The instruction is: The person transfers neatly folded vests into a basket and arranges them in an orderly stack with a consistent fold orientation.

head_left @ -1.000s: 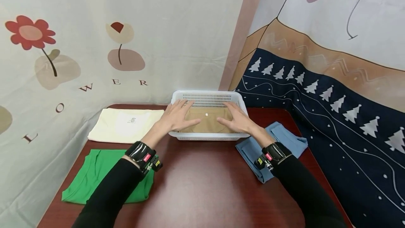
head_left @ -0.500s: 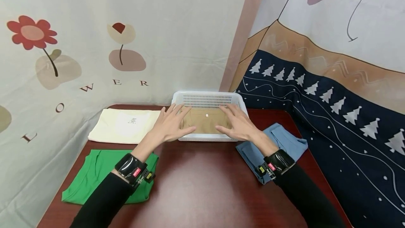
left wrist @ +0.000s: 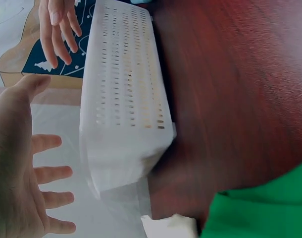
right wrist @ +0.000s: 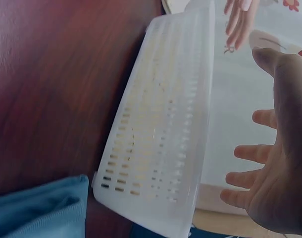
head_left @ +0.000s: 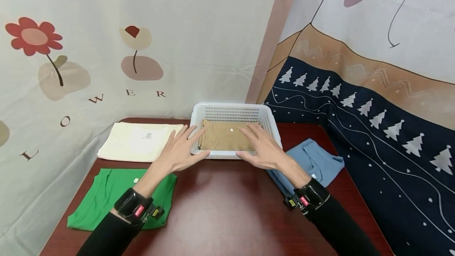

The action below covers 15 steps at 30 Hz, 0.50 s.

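Observation:
A white plastic basket with slotted walls stands at the back of the table, a folded tan garment lying inside it. My left hand hovers by the basket's front left corner, fingers spread and holding nothing. Over the front right part of the basket is my right hand, its fingers also spread around nothing. Both wrist views show the basket wall apart from the left palm and from the right palm.
A folded cream garment lies left of the basket, with a folded green garment in front of it. Folded blue cloth rests on the right, partly behind my right forearm. Printed curtains hang behind the reddish-brown table.
Both hands have drawn back from over the basket toward me, the left one also moving left. The tan garment in the basket now shows more. Fingers stay spread.

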### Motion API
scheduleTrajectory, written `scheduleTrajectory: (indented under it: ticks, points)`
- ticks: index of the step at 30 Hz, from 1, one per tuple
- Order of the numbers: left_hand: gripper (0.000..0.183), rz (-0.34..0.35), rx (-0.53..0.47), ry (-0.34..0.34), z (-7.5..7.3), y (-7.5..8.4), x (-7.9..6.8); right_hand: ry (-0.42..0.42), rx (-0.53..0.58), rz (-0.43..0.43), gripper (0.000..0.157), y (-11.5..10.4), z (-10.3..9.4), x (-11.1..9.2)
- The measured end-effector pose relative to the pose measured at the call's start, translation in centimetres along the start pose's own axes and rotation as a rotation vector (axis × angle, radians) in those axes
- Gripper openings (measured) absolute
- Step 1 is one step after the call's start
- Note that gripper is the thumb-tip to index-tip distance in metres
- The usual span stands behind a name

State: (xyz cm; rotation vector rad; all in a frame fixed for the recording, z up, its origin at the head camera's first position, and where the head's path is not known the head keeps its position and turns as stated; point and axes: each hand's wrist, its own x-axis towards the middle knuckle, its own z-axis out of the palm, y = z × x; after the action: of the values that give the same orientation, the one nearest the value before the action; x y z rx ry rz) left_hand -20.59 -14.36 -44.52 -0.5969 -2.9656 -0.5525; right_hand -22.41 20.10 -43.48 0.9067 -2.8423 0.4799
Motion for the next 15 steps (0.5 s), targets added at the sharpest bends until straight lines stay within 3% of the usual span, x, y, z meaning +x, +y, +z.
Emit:
scheduleTrajectory:
  ticks: [15]
  points:
    - [0.084,-0.045,0.014,0.052,0.2,-1.9,-4.2,-0.035,0.007,-0.096,0.09,-4.4,1.0,-0.9]
